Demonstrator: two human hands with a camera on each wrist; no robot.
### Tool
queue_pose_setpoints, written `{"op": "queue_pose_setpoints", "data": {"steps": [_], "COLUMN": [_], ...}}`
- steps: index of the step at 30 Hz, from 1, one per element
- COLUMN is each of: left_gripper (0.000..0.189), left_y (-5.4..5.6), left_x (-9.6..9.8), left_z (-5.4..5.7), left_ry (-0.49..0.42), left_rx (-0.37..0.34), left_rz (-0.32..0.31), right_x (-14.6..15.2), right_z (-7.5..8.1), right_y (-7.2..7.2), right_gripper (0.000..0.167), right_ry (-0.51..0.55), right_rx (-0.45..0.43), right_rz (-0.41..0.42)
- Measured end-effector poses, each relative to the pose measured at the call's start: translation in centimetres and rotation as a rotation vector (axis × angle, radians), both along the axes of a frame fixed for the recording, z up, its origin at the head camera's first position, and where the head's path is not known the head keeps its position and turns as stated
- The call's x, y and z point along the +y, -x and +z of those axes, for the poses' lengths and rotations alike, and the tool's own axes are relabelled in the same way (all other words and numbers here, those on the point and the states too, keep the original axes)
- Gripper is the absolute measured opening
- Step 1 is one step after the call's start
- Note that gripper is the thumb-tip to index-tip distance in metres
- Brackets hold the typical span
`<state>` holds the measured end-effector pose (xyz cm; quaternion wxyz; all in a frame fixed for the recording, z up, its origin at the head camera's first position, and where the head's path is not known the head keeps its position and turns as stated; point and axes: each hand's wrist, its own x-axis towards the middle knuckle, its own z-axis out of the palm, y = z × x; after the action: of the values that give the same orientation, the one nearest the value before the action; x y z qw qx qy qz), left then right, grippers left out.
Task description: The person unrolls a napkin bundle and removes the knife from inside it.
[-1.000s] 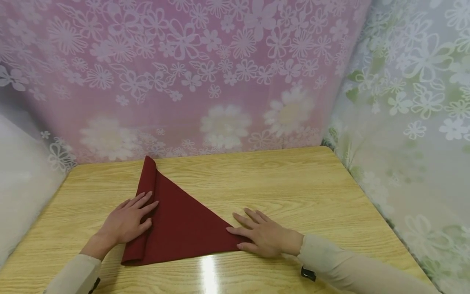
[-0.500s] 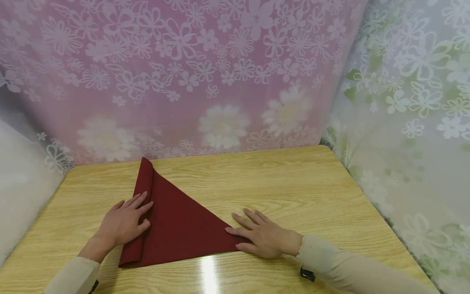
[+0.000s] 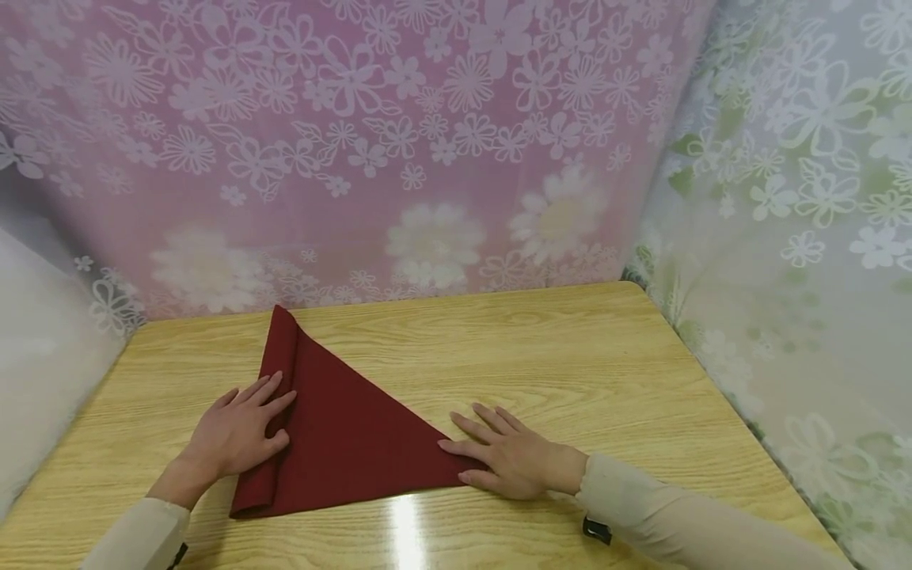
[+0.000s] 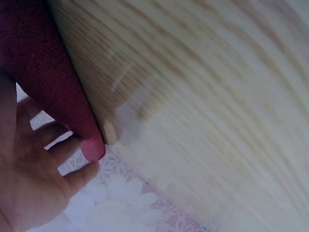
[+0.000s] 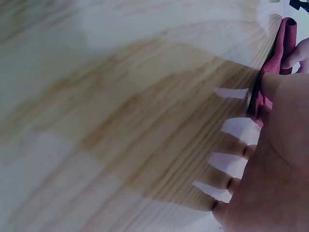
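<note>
1. Dark red cloth napkin (image 3: 342,431) lies folded into a triangle on the wooden table (image 3: 570,364), left of centre. One point is far, near the backdrop, one at the right, and the rolled edge runs down the left side.
2. Change since a second ago: slight. Left hand (image 3: 238,431) has slid a little left and nearer along the rolled edge; the napkin's near-left corner has shifted with it. Right hand (image 3: 509,459) has not moved. Judged: the roll is being pressed and tightened, with the right point pinned as an anchor.
3. Left hand: flat, fingers straight, resting on the rolled left edge. It grips nothing.
4. Right hand: flat, fingers spread, with the thumb side pressing the napkin's right point and the other fingers on the bare table.
5. Left wrist view: the cloth shows a coarse matte weave, and the rolled far tip (image 4: 91,145) is rounded.
6. Table: pale oak-grain laminate, glossy, with a bright glare streak (image 3: 404,530) near the front edge.
7. Backdrop: pink floral curtain (image 3: 399,150) at the far side and a green-white floral one (image 3: 798,206) at right, both translucent. Beige sleeves (image 3: 684,522) cover both forearms.
</note>
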<state>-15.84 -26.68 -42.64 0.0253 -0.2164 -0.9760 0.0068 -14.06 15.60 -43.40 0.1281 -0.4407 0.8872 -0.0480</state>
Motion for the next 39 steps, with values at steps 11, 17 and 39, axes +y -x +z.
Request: {"op": "queue_pose_setpoints", "data": {"steps": [11, 17, 39], "left_gripper": [0.044, 0.043, 0.056], "left_y": [-0.2, -0.4, -0.8], "left_x": [-0.6, -0.8, -2.4], "left_z": [0.0, 0.5, 0.4], "left_ry": [0.005, 0.023, 0.019], "left_rx": [0.011, 0.038, 0.077], "left_rz": [-0.007, -0.011, 0.016], "right_x": [0.0, 0.1, -0.1], "right_z": [-0.1, -0.2, 0.4], "right_y": [0.0, 0.2, -0.2], "right_gripper": [0.052, 0.052, 0.051], "right_ry": [-0.016, 0.017, -0.032], "right_rx": [-0.001, -0.007, -0.003], "right_rz": [-0.012, 0.003, -0.014]}}
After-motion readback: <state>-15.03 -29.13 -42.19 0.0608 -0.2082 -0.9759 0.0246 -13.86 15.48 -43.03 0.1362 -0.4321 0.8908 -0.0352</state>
